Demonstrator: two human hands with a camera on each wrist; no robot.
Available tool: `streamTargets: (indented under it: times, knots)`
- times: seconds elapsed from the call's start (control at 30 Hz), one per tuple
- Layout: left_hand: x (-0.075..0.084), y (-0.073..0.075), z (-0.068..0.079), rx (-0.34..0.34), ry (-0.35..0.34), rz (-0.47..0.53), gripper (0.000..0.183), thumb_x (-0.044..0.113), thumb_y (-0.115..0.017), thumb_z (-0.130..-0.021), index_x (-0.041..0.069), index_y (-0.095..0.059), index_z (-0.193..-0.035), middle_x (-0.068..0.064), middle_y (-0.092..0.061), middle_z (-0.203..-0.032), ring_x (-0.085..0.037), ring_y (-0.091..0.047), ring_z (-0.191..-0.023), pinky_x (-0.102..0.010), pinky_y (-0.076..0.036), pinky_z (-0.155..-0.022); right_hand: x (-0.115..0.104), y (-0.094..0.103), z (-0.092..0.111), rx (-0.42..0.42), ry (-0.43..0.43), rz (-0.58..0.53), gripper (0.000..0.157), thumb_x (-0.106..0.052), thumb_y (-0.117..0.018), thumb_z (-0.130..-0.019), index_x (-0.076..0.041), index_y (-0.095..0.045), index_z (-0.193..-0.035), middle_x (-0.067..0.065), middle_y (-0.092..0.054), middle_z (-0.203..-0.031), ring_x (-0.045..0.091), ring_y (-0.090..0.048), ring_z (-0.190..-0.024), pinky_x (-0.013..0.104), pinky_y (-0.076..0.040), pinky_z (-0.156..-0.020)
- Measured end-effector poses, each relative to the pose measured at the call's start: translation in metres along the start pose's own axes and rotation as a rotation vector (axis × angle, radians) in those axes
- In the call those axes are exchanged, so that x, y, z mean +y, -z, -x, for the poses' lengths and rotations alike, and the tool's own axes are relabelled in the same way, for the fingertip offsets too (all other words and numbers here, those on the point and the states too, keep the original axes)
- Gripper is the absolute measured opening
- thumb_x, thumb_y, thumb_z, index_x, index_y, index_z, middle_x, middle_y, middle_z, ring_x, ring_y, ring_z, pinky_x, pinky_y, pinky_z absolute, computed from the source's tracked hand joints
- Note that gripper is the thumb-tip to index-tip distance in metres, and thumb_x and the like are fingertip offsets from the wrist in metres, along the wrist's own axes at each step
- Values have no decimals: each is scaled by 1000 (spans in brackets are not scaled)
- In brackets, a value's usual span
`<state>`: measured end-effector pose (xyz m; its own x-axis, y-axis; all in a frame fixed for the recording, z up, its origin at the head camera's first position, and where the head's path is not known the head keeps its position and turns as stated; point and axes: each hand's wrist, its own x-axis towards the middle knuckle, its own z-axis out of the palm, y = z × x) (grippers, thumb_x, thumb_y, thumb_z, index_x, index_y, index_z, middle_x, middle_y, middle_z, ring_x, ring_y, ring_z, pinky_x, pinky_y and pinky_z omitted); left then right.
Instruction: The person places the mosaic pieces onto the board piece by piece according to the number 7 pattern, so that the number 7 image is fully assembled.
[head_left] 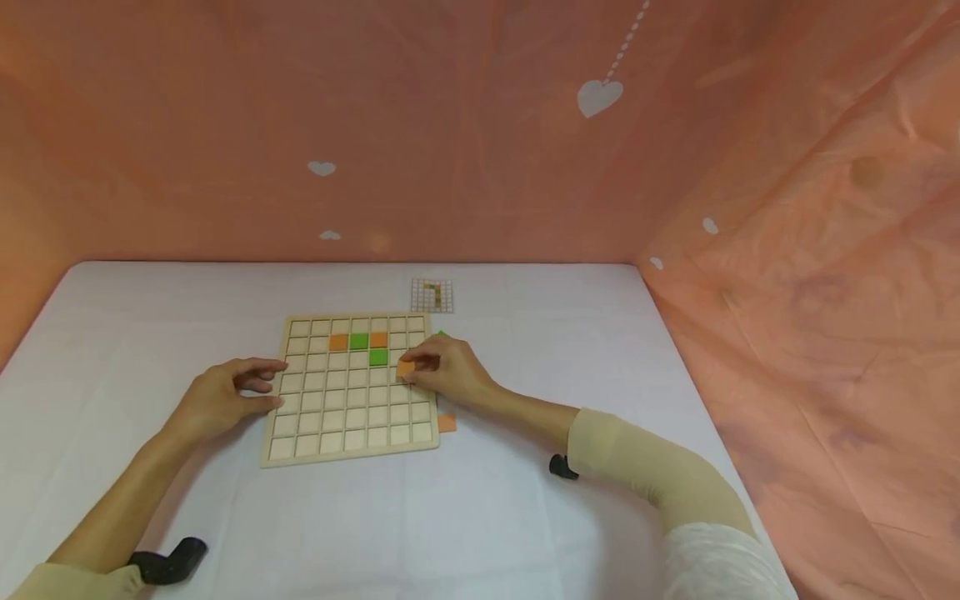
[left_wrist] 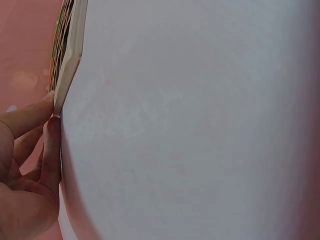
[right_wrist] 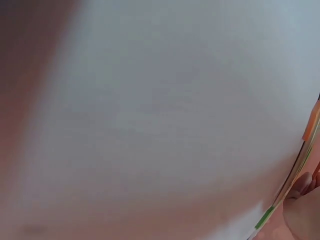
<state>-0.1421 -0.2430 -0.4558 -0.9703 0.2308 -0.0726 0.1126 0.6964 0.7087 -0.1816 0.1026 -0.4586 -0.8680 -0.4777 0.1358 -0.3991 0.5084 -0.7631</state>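
A pale wooden grid board [head_left: 315, 404] lies on the white table. In its upper rows sit a row of orange [head_left: 339, 342], green [head_left: 359, 341] and orange [head_left: 378, 339] square tiles, with another green tile [head_left: 378, 357] below the last one. My right hand [head_left: 453, 371] pinches an orange tile [head_left: 406, 369] between thumb and fingers over the board's right part. At the left edge, my left hand [head_left: 217, 396] touches the rim with thumb and fingertip spread apart. The left wrist view shows this hand [left_wrist: 30, 165] against the board's edge [left_wrist: 70, 75].
Behind the board lies a small pattern card [head_left: 432, 296] with a coloured grid. Beside the board's right edge are an orange tile [head_left: 447, 423] and a partly hidden green tile [head_left: 442, 334]. Orange cloth [head_left: 480, 133] with white hearts hangs behind and at the sides.
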Motion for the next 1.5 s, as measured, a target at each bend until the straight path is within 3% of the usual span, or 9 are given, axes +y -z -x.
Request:
streamTargets:
  times: [0.5, 1.0, 1.27, 1.5]
  knots:
    - [-3, 0, 0, -9, 13, 35, 56, 23, -82, -83, 2, -62, -131, -17, -67, -115, -21, -62, -97, -18, -42, -76, -15, -22, -18, -83, 47, 117, 23, -16, -80, -85, -7, -76, -107, -3, -67, -90, 3, -57, -81, 14, -48, -73]
    - [-2, -2, -1, -8, 19, 23, 56, 23, -81, -84, 2, -61, -132, -19, -67, -115, -27, -63, -100, -22, -42, -76, -14, -30, -16, -57, 82, 157, 23, -20, -79, -86, -8, -78, -106, -2, -64, -98, 2, -56, -85, 13, -46, -68]
    - [-1, 0, 0, 2, 18, 19, 56, 22, -81, -83, 2, -61, -132, -18, -67, -115, -26, -62, -99, -22, -42, -76, -11, -28, -21, -86, 25, 73, 24, -22, -80, -85, -11, -78, -106, -6, -68, -95, 3, -56, -82, 15, -47, -72]
    - [0, 0, -1, -8, 19, 16, 56, 22, -81, -83, 2, -61, -131, -18, -67, -115, -26, -62, -99, -24, -43, -77, -6, -14, -23, -111, -85, -121, 18, -13, -77, -88, -9, -75, -106, -6, -67, -90, 7, -61, -79, 21, -52, -71]
